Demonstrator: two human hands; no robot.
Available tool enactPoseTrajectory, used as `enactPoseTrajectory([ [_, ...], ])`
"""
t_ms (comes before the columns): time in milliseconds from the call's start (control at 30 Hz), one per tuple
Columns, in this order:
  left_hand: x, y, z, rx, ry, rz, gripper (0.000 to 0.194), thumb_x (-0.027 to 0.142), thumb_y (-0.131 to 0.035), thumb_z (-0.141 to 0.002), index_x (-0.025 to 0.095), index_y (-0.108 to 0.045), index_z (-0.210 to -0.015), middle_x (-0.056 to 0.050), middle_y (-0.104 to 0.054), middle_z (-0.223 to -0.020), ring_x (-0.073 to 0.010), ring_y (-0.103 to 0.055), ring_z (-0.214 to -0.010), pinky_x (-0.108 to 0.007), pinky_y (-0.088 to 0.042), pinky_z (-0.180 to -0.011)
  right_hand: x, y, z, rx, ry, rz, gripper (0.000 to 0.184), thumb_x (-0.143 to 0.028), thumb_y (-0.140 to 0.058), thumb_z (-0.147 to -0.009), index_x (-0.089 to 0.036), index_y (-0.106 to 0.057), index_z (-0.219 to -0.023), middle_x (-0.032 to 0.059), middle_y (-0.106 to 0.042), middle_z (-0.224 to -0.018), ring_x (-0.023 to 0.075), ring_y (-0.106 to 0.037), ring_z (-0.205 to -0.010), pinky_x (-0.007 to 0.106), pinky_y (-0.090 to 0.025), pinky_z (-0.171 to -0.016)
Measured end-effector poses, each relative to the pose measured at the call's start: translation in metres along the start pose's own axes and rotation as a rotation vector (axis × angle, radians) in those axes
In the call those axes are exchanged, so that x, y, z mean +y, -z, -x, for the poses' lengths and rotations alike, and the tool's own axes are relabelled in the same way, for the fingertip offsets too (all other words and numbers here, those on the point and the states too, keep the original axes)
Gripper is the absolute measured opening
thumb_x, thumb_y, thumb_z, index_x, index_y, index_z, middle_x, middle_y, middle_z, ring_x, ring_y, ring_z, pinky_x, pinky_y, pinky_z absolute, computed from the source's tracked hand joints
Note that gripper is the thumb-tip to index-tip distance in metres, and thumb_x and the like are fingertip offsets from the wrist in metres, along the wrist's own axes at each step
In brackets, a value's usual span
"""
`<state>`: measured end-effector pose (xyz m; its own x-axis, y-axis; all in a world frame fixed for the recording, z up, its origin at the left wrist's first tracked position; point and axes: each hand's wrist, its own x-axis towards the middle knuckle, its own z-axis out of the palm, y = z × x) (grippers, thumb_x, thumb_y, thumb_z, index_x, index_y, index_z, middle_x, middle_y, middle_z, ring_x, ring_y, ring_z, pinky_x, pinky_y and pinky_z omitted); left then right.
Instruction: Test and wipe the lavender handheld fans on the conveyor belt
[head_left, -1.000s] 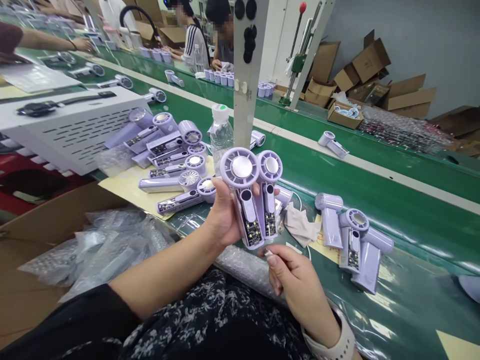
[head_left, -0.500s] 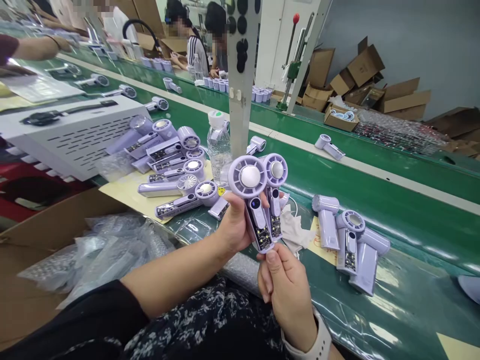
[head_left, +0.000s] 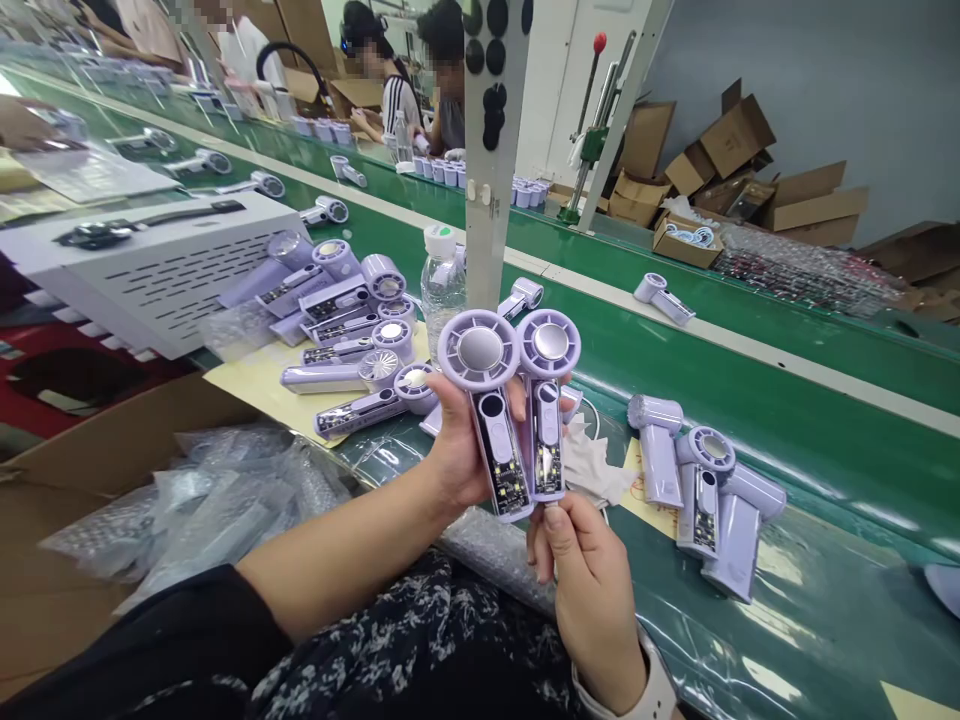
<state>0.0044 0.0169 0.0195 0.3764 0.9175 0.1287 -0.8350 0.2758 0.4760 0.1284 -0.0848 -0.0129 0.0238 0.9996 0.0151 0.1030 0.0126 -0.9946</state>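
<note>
My left hand (head_left: 459, 440) grips two lilac handheld fans side by side, upright, their round heads up. The left fan (head_left: 496, 440) and the right fan (head_left: 548, 420) both have a clear handle front with a circuit board behind it and a dark display. Just under the right fan's base, my right hand (head_left: 589, 570) pinches a small cable plug, mostly hidden by the fingers. More lilac fans (head_left: 360, 400) lie piled to the left on yellow paper. Several others (head_left: 701, 520) rest on the right side of the bench.
A water bottle (head_left: 442, 275) stands behind my left hand, next to a metal post (head_left: 487, 230). A grey-white slotted box (head_left: 195, 270) is at left, above a carton (head_left: 97, 450) of bubble bags. Crumpled white tissue (head_left: 596, 462) lies behind my right hand. Co-workers sit across the green conveyor (head_left: 750, 345).
My right hand has moved from the base of the left fan to the base of the right one. The left fan's display was lit and is now dark. Both fans have spread slightly apart.
</note>
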Motion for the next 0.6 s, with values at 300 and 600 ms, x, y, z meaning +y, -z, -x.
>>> enactPoseTrajectory([
  [300,-0.014,0.003,0.006,0.057,-0.113,-0.186,0.073,0.089,-0.075,-0.048,0.017,-0.073,-0.060,-0.010,-0.078,-0.092,-0.0294,-0.074,-0.084,-0.037,-0.063,-0.072,0.007,-0.013,0.001,0.126,-0.100,-0.333,0.050,-0.060,-0.056,-0.099,-0.024,-0.045,-0.066,-0.0079,-0.038,-0.043,0.0115,-0.040,-0.040,0.024,-0.035,-0.044],
  [600,-0.013,0.008,-0.001,0.161,-0.121,-0.115,0.070,0.087,-0.071,-0.056,0.018,-0.069,-0.066,-0.008,-0.078,-0.098,-0.0306,-0.074,-0.100,-0.039,-0.062,-0.082,0.003,0.007,0.000,0.075,0.138,0.133,0.033,-0.041,-0.042,-0.107,-0.023,-0.059,-0.085,0.0045,-0.065,-0.093,0.0195,-0.061,-0.087,0.031,-0.048,-0.078],
])
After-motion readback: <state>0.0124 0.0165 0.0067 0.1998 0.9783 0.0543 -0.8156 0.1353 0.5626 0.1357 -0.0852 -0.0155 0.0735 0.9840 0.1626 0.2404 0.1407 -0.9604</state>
